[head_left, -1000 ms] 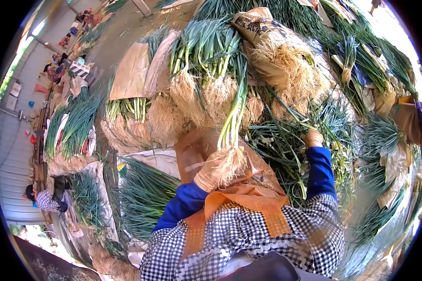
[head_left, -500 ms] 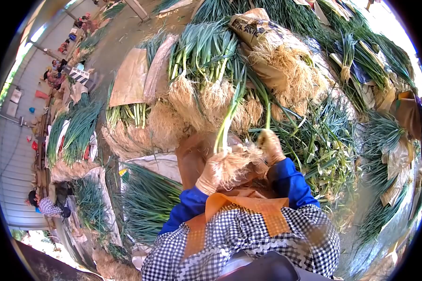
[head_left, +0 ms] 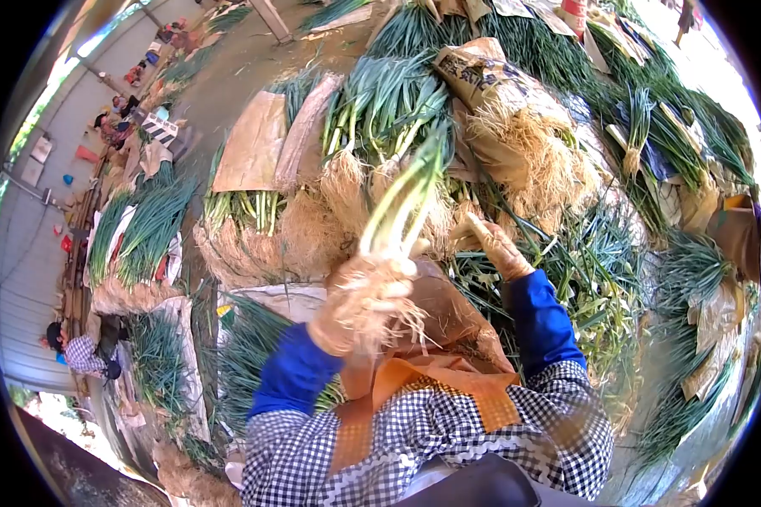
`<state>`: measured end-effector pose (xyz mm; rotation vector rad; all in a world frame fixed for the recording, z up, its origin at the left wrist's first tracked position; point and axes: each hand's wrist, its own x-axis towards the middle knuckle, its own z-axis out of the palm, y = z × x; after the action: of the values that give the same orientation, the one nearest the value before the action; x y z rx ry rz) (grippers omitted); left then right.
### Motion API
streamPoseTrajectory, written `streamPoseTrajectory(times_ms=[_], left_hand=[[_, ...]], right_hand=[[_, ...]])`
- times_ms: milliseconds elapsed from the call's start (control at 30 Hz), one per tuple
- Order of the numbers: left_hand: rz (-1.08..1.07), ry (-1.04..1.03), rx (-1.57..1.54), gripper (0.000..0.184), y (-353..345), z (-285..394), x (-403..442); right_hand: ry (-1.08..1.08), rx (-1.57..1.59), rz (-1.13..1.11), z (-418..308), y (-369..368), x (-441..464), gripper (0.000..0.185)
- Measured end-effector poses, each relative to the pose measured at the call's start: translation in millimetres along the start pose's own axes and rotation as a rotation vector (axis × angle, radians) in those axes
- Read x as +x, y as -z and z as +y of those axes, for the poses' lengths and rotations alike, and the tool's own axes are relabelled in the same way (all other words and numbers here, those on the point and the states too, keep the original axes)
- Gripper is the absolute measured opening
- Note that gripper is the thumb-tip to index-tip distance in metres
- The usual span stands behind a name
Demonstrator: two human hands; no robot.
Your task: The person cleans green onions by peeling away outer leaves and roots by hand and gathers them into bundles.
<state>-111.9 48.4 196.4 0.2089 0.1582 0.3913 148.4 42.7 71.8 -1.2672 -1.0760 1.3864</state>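
My left hand [head_left: 342, 304], in a pale glove, is closed round the root end of a small bunch of green onions [head_left: 402, 203]. Its pale stalks and green leaves point up and away, blurred by motion, with stringy roots hanging over the fingers. To the right, my right hand [head_left: 500, 247] is raised beside the bunch with fingers apart, holding nothing that I can see. Rooted bundles [head_left: 344, 182] lie just beyond both hands. Loose green leaves [head_left: 588, 279] are heaped right of my right hand.
A brown sack [head_left: 482, 72] lies on bundles at the back. More onions [head_left: 258, 363] lie at the lower left, beside my left sleeve. A brown apron [head_left: 448, 313] covers my lap. A person [head_left: 84, 355] sits at the far left, with other people farther back.
My left hand has moved left and up with the bunch, which now tilts and blurs. My right hand has come in from the loose leaves, opened, and shifted slightly away from the bunch.
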Motion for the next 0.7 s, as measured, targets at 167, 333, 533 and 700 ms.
streamPoseTrajectory(times_ms=[167, 333, 533, 700], left_hand=[[0.404, -0.103, 0.585, 0.062, -140, 12, -75], [0.594, -0.379, 0.659, 0.054, -162, -3, -176], [0.709, -1.094, 0.946, 0.044, -135, -29, -265], [0.594, -1.128, 0.546, 0.041, -44, 22, -222]], right_hand=[[0.219, 0.912, -0.792, -68, -87, 42, 0.091], [0.111, 1.504, -0.659, -136, -168, 83, 0.069], [0.371, 0.969, -0.687, -249, -281, 153, 0.080], [1.044, -0.658, -0.526, -206, -308, 266, 0.064]])
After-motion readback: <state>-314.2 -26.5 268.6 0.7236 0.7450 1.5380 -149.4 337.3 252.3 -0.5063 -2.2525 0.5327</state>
